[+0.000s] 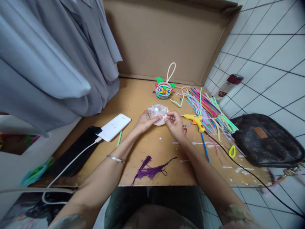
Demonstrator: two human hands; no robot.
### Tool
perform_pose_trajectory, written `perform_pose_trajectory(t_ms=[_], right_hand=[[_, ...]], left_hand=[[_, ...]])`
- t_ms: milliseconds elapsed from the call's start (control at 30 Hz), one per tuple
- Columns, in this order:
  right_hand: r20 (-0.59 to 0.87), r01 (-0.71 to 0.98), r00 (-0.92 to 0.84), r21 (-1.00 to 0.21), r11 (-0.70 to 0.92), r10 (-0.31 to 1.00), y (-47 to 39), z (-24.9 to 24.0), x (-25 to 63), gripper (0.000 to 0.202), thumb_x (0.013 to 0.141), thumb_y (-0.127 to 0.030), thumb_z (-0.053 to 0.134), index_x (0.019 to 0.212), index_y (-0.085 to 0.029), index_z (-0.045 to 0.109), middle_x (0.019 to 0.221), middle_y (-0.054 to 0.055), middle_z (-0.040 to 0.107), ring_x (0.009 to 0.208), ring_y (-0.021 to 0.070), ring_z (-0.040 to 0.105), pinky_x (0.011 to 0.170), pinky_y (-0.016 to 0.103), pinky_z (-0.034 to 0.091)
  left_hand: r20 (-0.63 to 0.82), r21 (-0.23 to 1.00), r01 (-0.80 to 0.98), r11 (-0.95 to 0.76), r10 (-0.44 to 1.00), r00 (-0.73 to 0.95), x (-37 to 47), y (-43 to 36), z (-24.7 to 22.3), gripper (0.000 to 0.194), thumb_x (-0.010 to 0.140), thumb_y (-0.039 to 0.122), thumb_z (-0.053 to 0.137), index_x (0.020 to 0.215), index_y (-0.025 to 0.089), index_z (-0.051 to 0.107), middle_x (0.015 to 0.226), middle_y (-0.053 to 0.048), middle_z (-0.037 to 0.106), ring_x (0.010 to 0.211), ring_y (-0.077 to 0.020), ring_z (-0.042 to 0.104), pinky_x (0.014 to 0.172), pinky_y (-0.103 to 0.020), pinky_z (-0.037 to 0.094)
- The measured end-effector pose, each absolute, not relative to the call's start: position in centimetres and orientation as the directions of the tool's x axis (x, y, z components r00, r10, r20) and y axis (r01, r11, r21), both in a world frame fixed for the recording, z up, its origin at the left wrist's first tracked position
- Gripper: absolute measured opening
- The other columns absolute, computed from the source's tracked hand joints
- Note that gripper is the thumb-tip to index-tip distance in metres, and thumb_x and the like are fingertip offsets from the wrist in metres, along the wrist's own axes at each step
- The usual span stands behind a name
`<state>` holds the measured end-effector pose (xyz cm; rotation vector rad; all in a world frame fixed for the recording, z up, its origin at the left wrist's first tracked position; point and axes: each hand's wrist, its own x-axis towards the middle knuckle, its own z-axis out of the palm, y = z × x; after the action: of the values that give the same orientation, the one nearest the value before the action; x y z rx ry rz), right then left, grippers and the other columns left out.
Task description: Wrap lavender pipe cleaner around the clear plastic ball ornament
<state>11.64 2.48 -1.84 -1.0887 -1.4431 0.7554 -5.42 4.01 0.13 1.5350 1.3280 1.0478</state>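
My left grip [145, 121] holds a clear ball [161, 109] crossed by a lilac strip [154, 111]; my right grip [175, 121] touches its right edge, whether pinching I cannot tell.

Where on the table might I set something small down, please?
Bare tabletop shows between the grey cloth and decorated ball, and, white speck aside, between the clear ball and purple tassels. The right is crowded: yellow glue gun, coloured strips, dark bag.

Between left hand [145, 121] and right hand [175, 122], a clear round plastic ball [163, 110] bears a lilac strip [154, 111]. Beyond, a round ornament [164, 91] mixes turquoise, pink and green. Rightward, a plastic glue gun [197, 119] is yellow-and-orange; a dark-brown bag [269, 141] repeats tan motifs.
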Motion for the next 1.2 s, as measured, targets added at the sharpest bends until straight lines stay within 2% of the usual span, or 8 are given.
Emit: perform_pose_trajectory(t_ms=[300,500,867,1200], right_hand=[[0.363,0.177,0.054,-0.920,0.349,0.930,2.5,-1.8,11.6,0.029,0.070,-0.040,0.066,0.091,-0.023,0.055,0.077,-0.002,0.057,0.069,0.0148,0.056,0.067,0.030,0.048],[0.343,0.152,0.074,-0.932,0.329,0.936,2.4,-1.5,11.4,0.032,0.066,-0.040,0.070,0.088,-0.023,0.056,0.073,-0.004,0.056,0.066,0.0136,0.056,0.064,0.029,0.047],[0.282,0.068,0.077,-0.959,0.277,0.956,2.4,-1.3,11.8,0.032,0.062,-0.036,0.072,0.086,-0.022,0.057,0.074,-0.003,0.059,0.069,0.0143,0.057,0.067,0.029,0.048],[0.288,0.055,0.096,-0.957,0.284,0.953,2.5,-1.5,11.6,0.027,0.062,-0.029,0.070,0.085,-0.023,0.058,0.072,-0.003,0.059,0.068,0.0147,0.057,0.066,0.029,0.048]], left_hand=[[-0.007,0.924,0.381,-0.011,0.999,0.046,-5.1,3.5,1.2,0.057,0.072,0.044,0.076,0.121,0.016,0.066,0.125,-0.012,0.072,0.119,-0.0315,0.066,0.104,-0.040,0.051],[0.019,0.933,0.358,-0.036,0.998,0.052,-5.0,3.5,0.9,0.054,0.073,0.039,0.075,0.121,0.016,0.065,0.126,-0.012,0.072,0.118,-0.0301,0.066,0.104,-0.039,0.051],[-0.046,0.911,0.410,0.056,0.998,-0.034,-4.9,3.9,0.1,0.072,0.065,0.052,0.080,0.122,0.012,0.059,0.130,-0.018,0.068,0.119,-0.0325,0.065,0.102,-0.042,0.050],[-0.022,0.909,0.415,0.023,1.000,-0.006,-5.0,4.0,-0.2,0.073,0.066,0.056,0.077,0.122,0.012,0.059,0.130,-0.018,0.068,0.119,-0.0326,0.064,0.100,-0.042,0.050]])
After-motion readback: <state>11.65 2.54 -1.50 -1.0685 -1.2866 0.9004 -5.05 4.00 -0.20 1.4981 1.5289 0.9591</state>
